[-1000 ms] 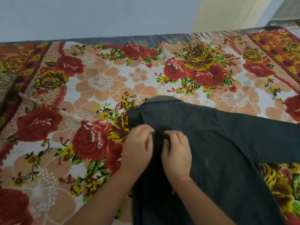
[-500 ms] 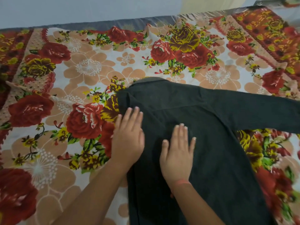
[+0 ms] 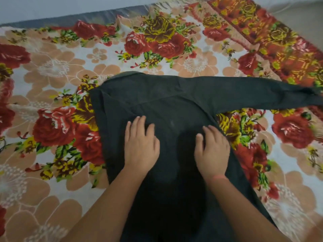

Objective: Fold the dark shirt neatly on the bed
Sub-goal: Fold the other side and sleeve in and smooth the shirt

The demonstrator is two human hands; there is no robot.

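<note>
**Both palms flat on the shirt**

Head view: I see a floral bedspread (image 3: 56, 70) covering the bed, roses everywhere. The dark shirt (image 3: 174, 105) lies across its middle, one sleeve (image 3: 262, 93) stretched out to the right. My left hand (image 3: 140, 147) presses flat, fingers spread, on the cloth. My right hand (image 3: 212, 151) lies flat at the shirt's right edge, fingers loosely apart.

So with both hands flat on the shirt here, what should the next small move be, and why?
Probably fold in the right sleeve. The dark shirt lies flat on the floral bedspread, its left side looks already folded in to a straight edge, and that sleeve alone stretches out sideways. The right hand, at the shirt's right edge, seems best placed to reach it while the left hand pins the body.
</note>
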